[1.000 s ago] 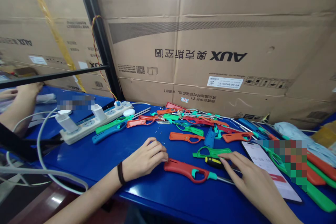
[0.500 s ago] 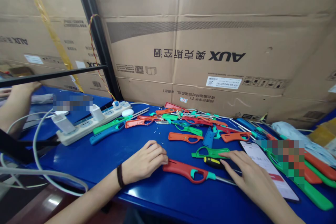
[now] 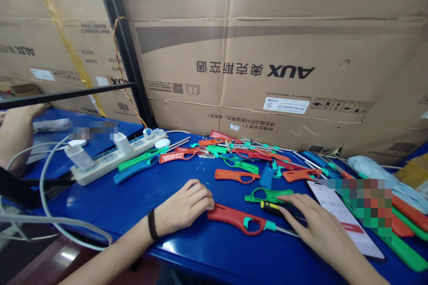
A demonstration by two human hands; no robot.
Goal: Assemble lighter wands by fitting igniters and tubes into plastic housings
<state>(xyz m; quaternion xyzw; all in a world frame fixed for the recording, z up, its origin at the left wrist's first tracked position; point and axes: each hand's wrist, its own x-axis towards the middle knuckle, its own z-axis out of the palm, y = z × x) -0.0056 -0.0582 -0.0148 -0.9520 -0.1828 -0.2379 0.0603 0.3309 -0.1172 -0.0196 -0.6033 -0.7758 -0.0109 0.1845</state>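
A red lighter shell with a teal trigger (image 3: 239,218) lies on the blue table (image 3: 140,196) in front of me. My left hand (image 3: 183,206) rests on the table with its fingers curled, the fingertips touching the shell's left end. My right hand (image 3: 312,224) lies flat with its fingers spread over a black and yellow screwdriver (image 3: 272,207), just beside a phone (image 3: 344,218) with a lit screen. A thin metal rod sticks out of the shell's right end under my right hand.
Several red, orange, green and blue lighter shells (image 3: 240,160) lie heaped at the back of the table. A white power strip (image 3: 113,156) with chargers sits at the left, with grey cables. Large cardboard boxes (image 3: 267,53) stand behind. Another person's arm (image 3: 15,131) shows at far left.
My hands have barely moved; the view shifted slightly. The other person's arm at far left drew a little further left.
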